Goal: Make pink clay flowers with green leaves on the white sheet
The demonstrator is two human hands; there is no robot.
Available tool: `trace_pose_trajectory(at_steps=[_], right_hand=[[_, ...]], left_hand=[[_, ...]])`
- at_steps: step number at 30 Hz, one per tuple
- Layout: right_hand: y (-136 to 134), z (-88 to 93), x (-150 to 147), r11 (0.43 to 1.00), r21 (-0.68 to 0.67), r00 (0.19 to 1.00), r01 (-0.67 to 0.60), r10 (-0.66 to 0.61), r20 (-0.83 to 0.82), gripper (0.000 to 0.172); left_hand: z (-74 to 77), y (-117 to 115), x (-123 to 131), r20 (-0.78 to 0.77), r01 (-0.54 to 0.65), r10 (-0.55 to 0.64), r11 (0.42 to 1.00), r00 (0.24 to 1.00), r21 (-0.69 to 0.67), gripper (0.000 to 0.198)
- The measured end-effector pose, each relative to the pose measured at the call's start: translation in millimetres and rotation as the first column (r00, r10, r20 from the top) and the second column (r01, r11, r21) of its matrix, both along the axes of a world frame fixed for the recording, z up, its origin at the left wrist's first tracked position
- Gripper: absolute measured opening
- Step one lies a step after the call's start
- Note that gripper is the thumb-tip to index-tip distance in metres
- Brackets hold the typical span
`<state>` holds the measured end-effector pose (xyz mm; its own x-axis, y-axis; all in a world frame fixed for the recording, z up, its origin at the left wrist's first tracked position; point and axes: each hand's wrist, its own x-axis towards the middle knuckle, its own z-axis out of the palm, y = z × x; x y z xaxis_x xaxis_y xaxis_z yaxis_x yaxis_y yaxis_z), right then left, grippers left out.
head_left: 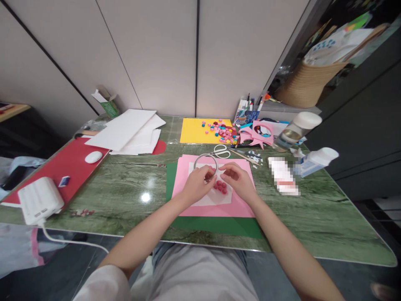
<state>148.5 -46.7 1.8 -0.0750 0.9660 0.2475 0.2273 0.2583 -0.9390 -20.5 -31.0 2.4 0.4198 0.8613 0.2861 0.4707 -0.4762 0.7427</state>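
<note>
My left hand (200, 182) pinches a ring-shaped roll of tape (206, 155), which stands tilted above the paper. Opposite it, my right hand (237, 179) is curved, thumb and forefinger apart, with nothing visible between them. Several round dark pink pieces (220, 187) lie in a cluster below the fingertips on a white sheet (203, 200). That sheet rests on pink paper (216, 210), with green paper (216, 225) underneath. White-handled scissors (222, 151) lie just beyond the roll, and their blades are partly hidden.
Yellow paper (191, 130) at the back carries many coloured small pieces (221, 130). Pink paper cutouts (262, 130), a capped jar (294, 131) and a white bottle (316, 161) stand or lie right. Leftward are white sheets (125, 129), red paper (67, 171) and a corded power bank (40, 200).
</note>
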Motion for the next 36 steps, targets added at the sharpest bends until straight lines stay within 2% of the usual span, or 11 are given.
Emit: trace_pose_trajectory(at_steps=[5, 8, 11, 15, 20, 27, 36], right_hand=[[2, -1.5, 1, 0.999, -0.003, 0.999, -0.032, 0.032, -0.005, 0.013], [1, -1.0, 2, 0.993, 0.071, 0.992, 0.089, -0.095, 0.079, 0.011], [-2, 0.5, 1, 0.957, 0.196, 0.947, 0.215, -0.253, 0.199, 0.012], [-6, -2.9, -1, 0.919, 0.353, 0.866, 0.178, -0.316, 0.387, 0.018], [-5, -10.9, -2, 0.865, 0.494, 0.757, 0.090, -0.381, 0.530, 0.012], [-7, -6.5, -5, 0.861, 0.503, 0.719, 0.073, -0.395, 0.572, 0.008], [-7, -5.6, -6, 0.882, 0.462, 0.755, 0.095, -0.366, 0.544, 0.003]], left_hand=[[-1.2, 0, 0, 0.005, -0.002, 0.002, 1.000, 1.000, -0.017, 0.008], [-1.3, 1, -1, -0.010, -0.010, 0.010, 1.000, 1.000, -0.006, 0.008], [-0.6, 1, -1, -0.044, -0.014, 0.015, 0.999, 0.999, 0.029, 0.008], [-0.1, 1, 0, -0.130, -0.005, 0.018, 0.995, 0.991, 0.101, 0.006], [-4.0, 1, 0, -0.215, -0.023, 0.062, 0.984, 0.975, 0.179, 0.006], [-10.3, 2, 1, -0.317, 0.011, 0.096, 0.947, 0.943, 0.321, 0.006], [-15.2, 2, -1, -0.349, 0.070, 0.083, 0.912, 0.933, 0.404, 0.006]])
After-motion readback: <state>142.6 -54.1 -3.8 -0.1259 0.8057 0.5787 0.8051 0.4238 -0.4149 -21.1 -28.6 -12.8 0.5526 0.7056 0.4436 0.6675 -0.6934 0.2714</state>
